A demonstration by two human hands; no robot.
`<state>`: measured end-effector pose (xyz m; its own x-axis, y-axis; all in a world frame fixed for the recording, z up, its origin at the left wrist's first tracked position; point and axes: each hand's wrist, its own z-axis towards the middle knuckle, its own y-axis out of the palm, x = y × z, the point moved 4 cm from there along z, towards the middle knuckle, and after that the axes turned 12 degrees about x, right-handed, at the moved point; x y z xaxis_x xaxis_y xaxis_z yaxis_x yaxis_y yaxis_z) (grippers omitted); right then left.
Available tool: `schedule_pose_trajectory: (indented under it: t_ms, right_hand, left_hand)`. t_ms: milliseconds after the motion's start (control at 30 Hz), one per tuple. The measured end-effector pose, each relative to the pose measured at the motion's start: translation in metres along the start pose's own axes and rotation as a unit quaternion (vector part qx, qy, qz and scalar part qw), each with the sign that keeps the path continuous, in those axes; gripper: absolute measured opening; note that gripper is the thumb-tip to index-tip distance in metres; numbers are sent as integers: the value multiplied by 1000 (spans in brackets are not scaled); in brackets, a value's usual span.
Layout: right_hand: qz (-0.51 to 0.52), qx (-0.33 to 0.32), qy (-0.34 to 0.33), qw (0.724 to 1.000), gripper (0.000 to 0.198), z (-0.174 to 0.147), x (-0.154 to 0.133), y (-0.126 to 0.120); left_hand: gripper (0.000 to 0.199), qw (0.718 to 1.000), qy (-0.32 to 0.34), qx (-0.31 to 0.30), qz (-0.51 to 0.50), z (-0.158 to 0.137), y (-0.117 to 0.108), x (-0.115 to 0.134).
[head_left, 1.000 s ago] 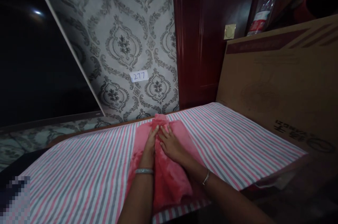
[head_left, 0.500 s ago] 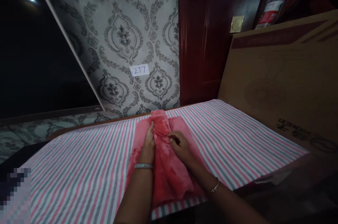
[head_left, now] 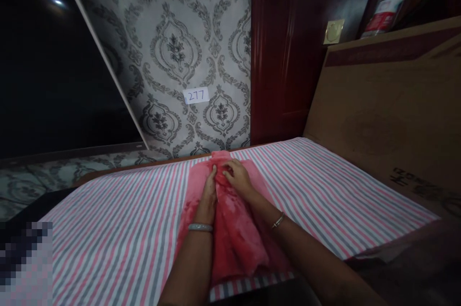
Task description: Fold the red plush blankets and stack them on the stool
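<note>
A pink-red plush cloth (head_left: 234, 229) lies lengthwise on the striped cover (head_left: 137, 219), its upper part bunched into a raised fold. My left hand (head_left: 210, 189) grips the left side of that fold, thumb on top; its other fingers are mostly hidden by the cloth. From the right, my right hand (head_left: 238, 176) pinches the fold near its far end with bent fingers. Both hands are close together, and the cloth spreads out flatter on either side and toward me.
A patterned wall bearing a paper label (head_left: 196, 95) stands behind the table. A dark screen (head_left: 65, 66) is at the left. On the right a large cardboard box (head_left: 382, 104) leans up, with a plastic bottle (head_left: 385, 13) behind its top edge.
My right hand has moved up along the fold toward its far end, closer to my left hand. My left hand keeps its place on the cloth. The whole view has shifted slightly.
</note>
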<state>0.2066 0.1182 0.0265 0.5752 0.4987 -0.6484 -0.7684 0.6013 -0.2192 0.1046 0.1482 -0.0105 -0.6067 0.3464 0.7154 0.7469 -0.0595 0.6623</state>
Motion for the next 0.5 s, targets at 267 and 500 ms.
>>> schedule_pose_trajectory:
  t_ms: [267,500]
  right_hand:
    - [-50,12,16,999,12,-5,10,11]
    - [62,96,85,990,14,-4,-4,-25]
  left_hand:
    - [29,999,-44,-4,11,8,-2,-3]
    - [44,998,-42,-53,-19,11,-1,-7]
